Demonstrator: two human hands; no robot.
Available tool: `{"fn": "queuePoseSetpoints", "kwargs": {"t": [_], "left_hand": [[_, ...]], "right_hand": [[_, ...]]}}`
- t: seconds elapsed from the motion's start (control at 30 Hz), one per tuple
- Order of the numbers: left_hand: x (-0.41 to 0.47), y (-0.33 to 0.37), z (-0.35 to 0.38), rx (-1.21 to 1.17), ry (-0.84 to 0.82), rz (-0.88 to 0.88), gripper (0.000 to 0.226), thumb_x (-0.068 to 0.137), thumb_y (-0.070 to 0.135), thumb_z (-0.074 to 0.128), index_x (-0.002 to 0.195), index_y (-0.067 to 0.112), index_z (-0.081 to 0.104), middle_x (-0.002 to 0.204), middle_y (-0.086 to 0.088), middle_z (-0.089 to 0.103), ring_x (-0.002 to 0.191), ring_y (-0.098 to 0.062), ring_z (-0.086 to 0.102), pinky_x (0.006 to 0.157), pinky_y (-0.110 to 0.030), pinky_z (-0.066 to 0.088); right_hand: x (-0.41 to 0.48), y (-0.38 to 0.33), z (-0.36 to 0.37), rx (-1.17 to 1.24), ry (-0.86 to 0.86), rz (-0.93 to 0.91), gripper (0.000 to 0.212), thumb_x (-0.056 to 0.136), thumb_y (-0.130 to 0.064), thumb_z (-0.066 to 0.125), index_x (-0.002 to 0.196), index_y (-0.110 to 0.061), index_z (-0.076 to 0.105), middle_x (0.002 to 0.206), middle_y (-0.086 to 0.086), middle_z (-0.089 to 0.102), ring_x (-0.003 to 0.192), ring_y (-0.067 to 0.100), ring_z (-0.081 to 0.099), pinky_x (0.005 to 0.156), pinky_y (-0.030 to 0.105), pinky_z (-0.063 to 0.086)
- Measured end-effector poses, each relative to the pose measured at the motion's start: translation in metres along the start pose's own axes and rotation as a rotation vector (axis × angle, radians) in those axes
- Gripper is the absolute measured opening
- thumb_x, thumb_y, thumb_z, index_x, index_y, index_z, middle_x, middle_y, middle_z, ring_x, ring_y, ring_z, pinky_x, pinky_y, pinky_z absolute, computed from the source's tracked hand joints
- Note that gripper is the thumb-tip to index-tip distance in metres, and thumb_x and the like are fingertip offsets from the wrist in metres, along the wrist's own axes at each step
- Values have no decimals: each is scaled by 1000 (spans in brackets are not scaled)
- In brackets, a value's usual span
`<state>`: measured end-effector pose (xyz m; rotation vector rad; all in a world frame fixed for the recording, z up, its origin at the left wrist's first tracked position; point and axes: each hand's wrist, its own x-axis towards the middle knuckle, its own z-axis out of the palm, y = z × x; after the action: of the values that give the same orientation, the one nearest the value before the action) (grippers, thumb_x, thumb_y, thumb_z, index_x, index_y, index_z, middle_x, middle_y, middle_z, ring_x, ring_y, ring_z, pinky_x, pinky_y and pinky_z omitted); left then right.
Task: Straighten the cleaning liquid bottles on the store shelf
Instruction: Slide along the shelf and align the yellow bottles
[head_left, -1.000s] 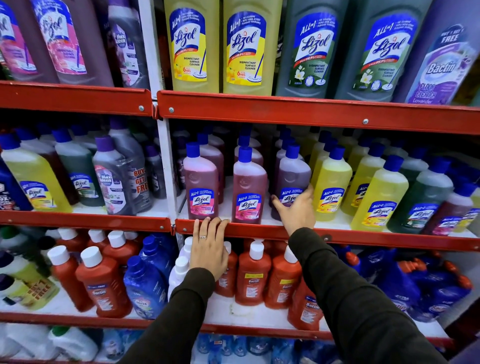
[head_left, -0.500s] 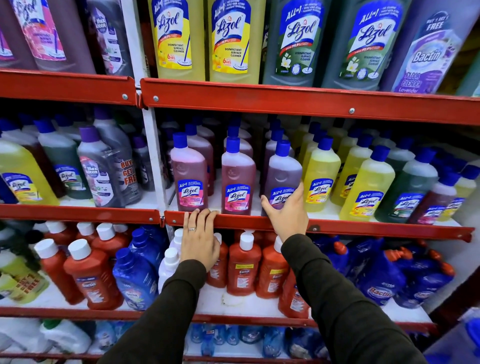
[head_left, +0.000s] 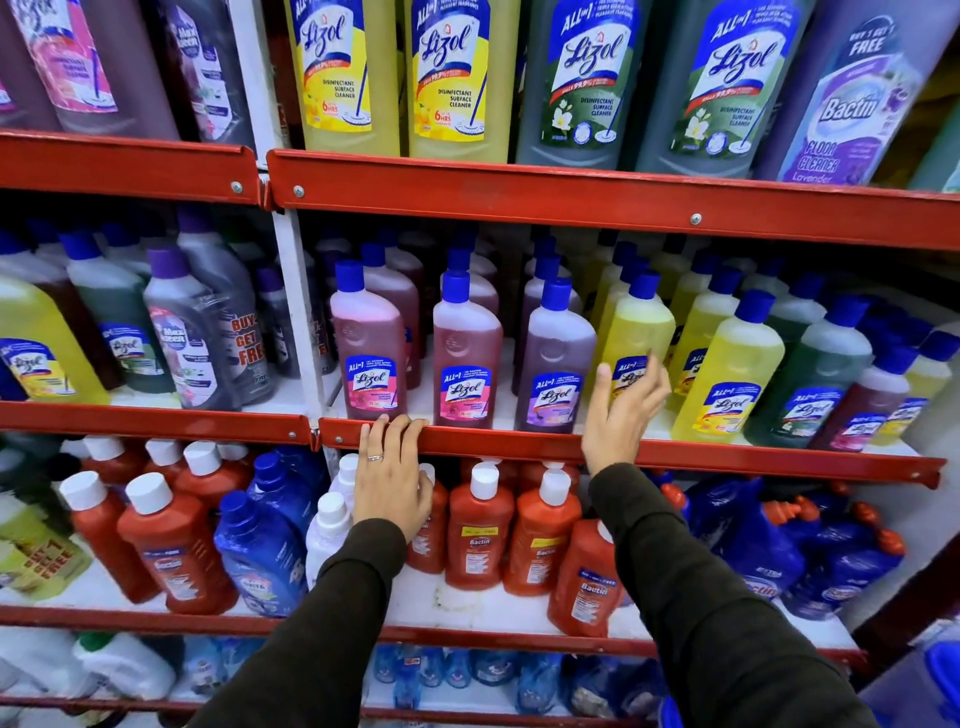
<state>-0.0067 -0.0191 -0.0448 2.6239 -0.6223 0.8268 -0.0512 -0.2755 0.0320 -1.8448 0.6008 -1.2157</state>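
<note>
On the middle shelf, just right of the white upright post, three blue-capped Lizol bottles stand upright in the near row: a pink bottle, a second pink bottle and a purple bottle, small gaps between them, labels facing out. To their right stands a yellow bottle, with more yellow and green bottles further right and rows of caps going back into the shelf.

The right hand is raised in front of the yellow bottle's label, fingers spread and gripping nothing; motion blur makes it unclear whether the fingertips touch the label. The left hand lies open and flat, fingertips resting on the red shelf rail below the first pink bottle, a ring on one finger. Both sleeves are dark. Red Bactin bottles with white caps stand on the shelf below.
</note>
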Motion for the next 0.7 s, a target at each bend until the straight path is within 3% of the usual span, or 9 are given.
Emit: {"fn": "queuePoseSetpoints", "kwargs": {"t": [0.1,0.2,0.33,0.7], "left_hand": [[0,-1,1,-3,0,-3,68,73,16,74,136,8,49,137,-17,56,133,-39,44,117,-57,30],[1,-2,2,5,-2,-8,68,73,17,74,136,8,49,136,-17,57,133,-40,45,117,-56,31],[1,-1,2,3,12,-11,67,74,17,74,135,9,49,136,-17,57,133,-39,45,117,-56,31],[2,4,6,-10,-10,-62,61,80,21,67,136,8,47,137,-19,55,136,-39,39,118,-56,29]], "right_hand": [[27,1,3,-121,-17,83,98,94,-41,72,164,-4,14,163,26,27,152,41,32,123,50,34],[47,5,5,-160,-79,168,116,83,-34,85,165,-6,7,159,29,33,149,47,38,122,52,33],[60,14,0,-182,-136,209,117,77,-30,90,162,-3,15,156,27,41,147,45,42,120,51,37],[32,19,-29,-226,-121,112,111,76,-48,86,156,0,26,150,21,51,140,38,51,114,47,47]]}}
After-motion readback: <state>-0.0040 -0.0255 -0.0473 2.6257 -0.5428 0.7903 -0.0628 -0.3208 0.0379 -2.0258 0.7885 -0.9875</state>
